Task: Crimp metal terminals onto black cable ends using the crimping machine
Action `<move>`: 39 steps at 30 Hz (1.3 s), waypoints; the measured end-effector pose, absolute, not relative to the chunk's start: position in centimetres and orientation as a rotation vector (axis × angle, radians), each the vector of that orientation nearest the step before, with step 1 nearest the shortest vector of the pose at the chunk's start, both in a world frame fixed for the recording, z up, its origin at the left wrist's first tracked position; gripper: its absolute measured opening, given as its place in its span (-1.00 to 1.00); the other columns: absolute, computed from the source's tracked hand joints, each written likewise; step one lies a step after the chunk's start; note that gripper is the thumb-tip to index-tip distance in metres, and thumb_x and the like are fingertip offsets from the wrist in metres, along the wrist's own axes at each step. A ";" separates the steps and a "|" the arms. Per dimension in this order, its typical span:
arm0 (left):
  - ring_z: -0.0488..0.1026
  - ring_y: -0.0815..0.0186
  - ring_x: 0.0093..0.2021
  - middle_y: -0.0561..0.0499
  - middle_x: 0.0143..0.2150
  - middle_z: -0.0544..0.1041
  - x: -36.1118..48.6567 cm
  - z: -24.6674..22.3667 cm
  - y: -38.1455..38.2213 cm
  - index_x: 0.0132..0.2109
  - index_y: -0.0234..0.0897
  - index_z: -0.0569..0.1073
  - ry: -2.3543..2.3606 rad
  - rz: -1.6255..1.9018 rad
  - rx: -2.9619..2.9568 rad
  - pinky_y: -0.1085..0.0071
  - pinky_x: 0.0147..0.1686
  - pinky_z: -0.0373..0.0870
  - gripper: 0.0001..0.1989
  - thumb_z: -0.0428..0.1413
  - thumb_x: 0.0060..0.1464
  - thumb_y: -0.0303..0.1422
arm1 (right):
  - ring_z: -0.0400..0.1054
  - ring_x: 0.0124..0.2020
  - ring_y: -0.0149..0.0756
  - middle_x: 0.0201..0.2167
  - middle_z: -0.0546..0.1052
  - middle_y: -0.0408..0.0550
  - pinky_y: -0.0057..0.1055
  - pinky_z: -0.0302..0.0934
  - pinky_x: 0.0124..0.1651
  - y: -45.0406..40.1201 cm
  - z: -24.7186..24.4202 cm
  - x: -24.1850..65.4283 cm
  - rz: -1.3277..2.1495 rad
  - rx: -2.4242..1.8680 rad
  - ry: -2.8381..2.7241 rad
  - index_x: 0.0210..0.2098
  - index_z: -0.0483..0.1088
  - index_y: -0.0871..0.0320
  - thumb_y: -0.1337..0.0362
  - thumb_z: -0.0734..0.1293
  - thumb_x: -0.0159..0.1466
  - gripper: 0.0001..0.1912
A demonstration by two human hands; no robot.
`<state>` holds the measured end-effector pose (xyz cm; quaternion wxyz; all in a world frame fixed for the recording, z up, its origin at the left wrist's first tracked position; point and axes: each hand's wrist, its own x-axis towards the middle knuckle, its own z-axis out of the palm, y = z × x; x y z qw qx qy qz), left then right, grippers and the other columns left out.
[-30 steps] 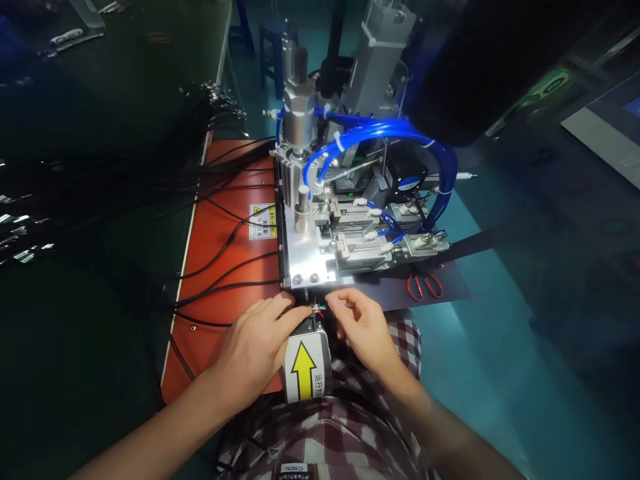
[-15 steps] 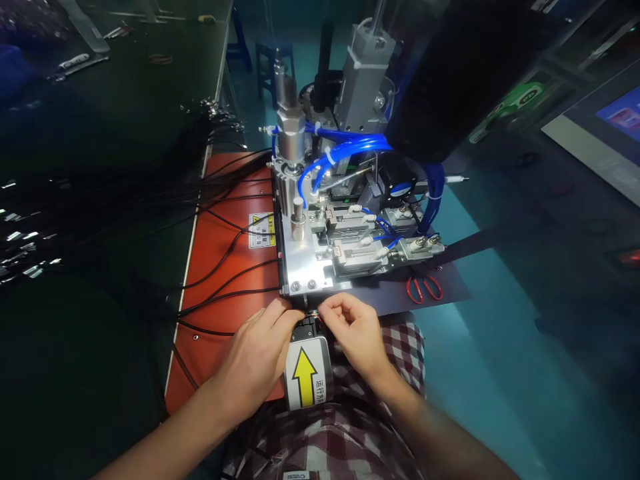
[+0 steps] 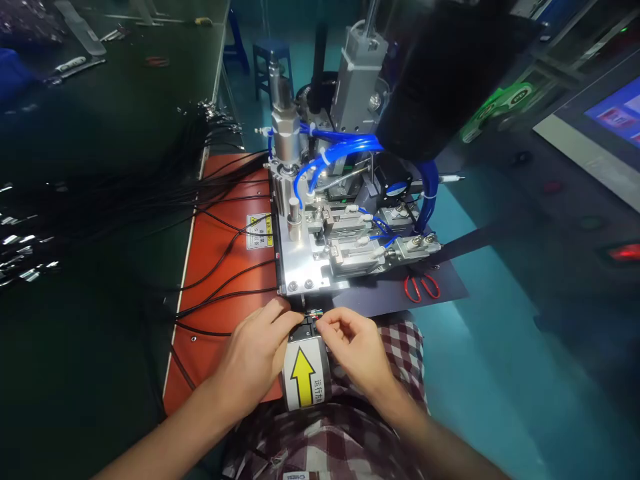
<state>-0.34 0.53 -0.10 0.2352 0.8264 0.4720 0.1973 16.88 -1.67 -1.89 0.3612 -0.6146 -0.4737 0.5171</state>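
Here we are at the front edge of the machine, and I've got both hands in close, bare skin against all that metal! My left hand (image 3: 260, 343) comes in over the orange-red board (image 3: 215, 347), thumb and forefinger nipped together on the left end of the coloured wires (image 3: 315, 313), a tiny spray of thin strands. From the other side my right hand (image 3: 357, 347) meets it, fingers curled, thumb and forefinger drawn to a point right beside those strands; whether one is caught between the tips, I can't tell from out here. The wires sit in the narrow gap between the two hands, just above a matt black block (image 3: 300, 331), squared off and dotted with small screws. Below that, a smooth white label (image 3: 315, 363) wraps a curved cover, its fat yellow arrow (image 3: 303, 380) aimed at the machine. Beyond my fingertips, a bright silver plate (image 3: 300, 267), flat and polished, carries round-headed bolts and a stout metal cylinder (image 3: 287, 133); glossy blue tubes (image 3: 345, 143) arch over in a thick bundle. Off to the left, slim black cables (image 3: 215, 270) curve across the board, and over on the right, red looped scissor handles (image 3: 423, 288) lie on dark sheet metal (image 3: 453, 283), checked cloth (image 3: 406, 340) just below
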 end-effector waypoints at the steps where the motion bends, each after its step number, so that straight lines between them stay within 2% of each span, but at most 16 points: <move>1: 0.39 0.26 -0.30 -0.07 -0.28 0.41 -0.4 -0.1 0.5 -0.17 -0.31 0.47 1.293 0.547 2.245 0.37 -0.33 0.38 -0.73 -0.11 0.16 -0.54 | 0.13 -0.58 -0.41 -0.61 0.30 -0.19 -0.46 0.03 -0.51 -1.6 -1.6 16.8 1.239 -1.606 -1.302 -0.50 0.35 0.16 0.24 0.28 0.18 -0.84; 3: 0.39 0.28 -0.30 -0.06 -0.28 0.40 -0.4 -0.1 0.5 -0.16 -0.30 0.47 1.289 0.551 2.213 0.38 -0.32 0.37 -0.73 -0.10 0.16 -0.55 | 0.14 -0.56 -0.39 -0.60 0.31 -0.18 -0.44 0.04 -0.46 -1.3 -1.3 16.7 1.048 -1.622 -1.456 -0.53 0.34 0.14 0.30 0.26 0.18 -0.84; 5: 0.38 0.29 -0.30 -0.05 -0.28 0.40 -0.5 -0.1 0.5 -0.16 -0.29 0.48 1.291 0.553 2.202 0.39 -0.31 0.36 -0.73 -0.10 0.15 -0.55 | 0.13 -0.55 -0.39 -0.60 0.28 -0.19 -0.44 0.03 -0.45 -0.7 -1.5 16.9 1.008 -1.596 -1.491 -0.56 0.32 0.13 0.33 0.26 0.16 -0.84; 10: 0.37 0.27 -0.30 -0.06 -0.28 0.40 -0.5 0.1 0.4 -0.15 -0.28 0.48 1.297 0.528 2.289 0.38 -0.34 0.36 -0.72 -0.09 0.14 -0.56 | -0.01 -0.66 -0.48 -0.69 0.20 -0.27 -0.49 -0.11 -0.59 0.5 -3.3 17.7 1.631 -1.412 -0.971 -0.57 0.31 0.17 0.25 0.32 0.08 -0.84; 12: 0.36 0.19 -0.28 -0.10 -0.27 0.41 -0.4 0.2 0.2 -0.13 -0.27 0.48 1.328 0.497 2.449 0.29 -0.35 0.35 -0.72 -0.07 0.13 -0.54 | 0.02 -0.67 -0.49 -0.68 0.24 -0.26 -0.49 -0.10 -0.59 0.5 -3.8 18.0 1.722 -1.350 -0.879 -0.55 0.32 0.18 0.20 0.35 0.07 -0.81; 15: 0.34 0.13 -0.28 -0.14 -0.25 0.41 -0.3 0.4 -0.2 -0.06 -0.30 0.46 1.361 0.411 2.643 0.22 -0.37 0.35 -0.69 -0.06 0.11 -0.55 | 0.14 -0.63 -0.46 -0.61 0.33 -0.22 -0.47 0.00 -0.54 0.4 -3.8 18.1 1.695 -1.330 -0.896 -0.49 0.35 0.18 0.09 0.34 0.11 -0.74; 19: 0.35 0.21 -0.31 -0.14 -0.27 0.41 -0.4 0.3 -0.3 -0.06 -0.37 0.45 1.274 0.457 2.565 0.34 -0.39 0.39 -0.65 -0.11 0.09 -0.60 | 0.23 -0.60 -0.40 -0.60 0.35 -0.21 -0.44 0.10 -0.49 0.3 -3.6 17.4 1.586 -1.384 -0.964 -0.47 0.33 0.17 0.02 0.34 0.13 -0.68; 30: 0.36 0.24 -0.19 -0.11 -0.17 0.41 -1.2 -0.8 -0.1 0.00 -0.27 0.42 1.236 0.556 2.442 0.37 -0.26 0.42 -0.60 -0.12 0.09 -0.60 | 0.16 -0.62 -0.45 -0.64 0.29 -0.26 -0.47 0.03 -0.51 0.4 -3.7 17.0 1.575 -1.355 -0.981 -0.50 0.27 0.16 0.06 0.34 0.15 -0.70; 35: 0.35 0.22 -0.20 -0.13 -0.18 0.40 -1.2 -0.7 -0.2 0.01 -0.31 0.41 1.237 0.512 2.452 0.33 -0.27 0.41 -0.62 -0.13 0.10 -0.60 | 0.07 -0.64 -0.48 -0.66 0.27 -0.26 -0.47 -0.01 -0.51 0.6 -4.3 16.9 1.729 -1.245 -0.826 -0.53 0.28 0.18 0.02 0.36 0.11 -0.65; 39: 0.35 0.21 -0.21 -0.13 -0.18 0.41 -0.7 -0.5 -0.2 -0.01 -0.33 0.42 1.271 0.518 2.432 0.31 -0.27 0.40 -0.65 -0.13 0.13 -0.59 | 0.10 -0.63 -0.48 -0.65 0.29 -0.26 -0.47 0.00 -0.49 0.5 -4.4 16.9 1.732 -1.236 -0.839 -0.51 0.28 0.18 0.04 0.36 0.12 -0.66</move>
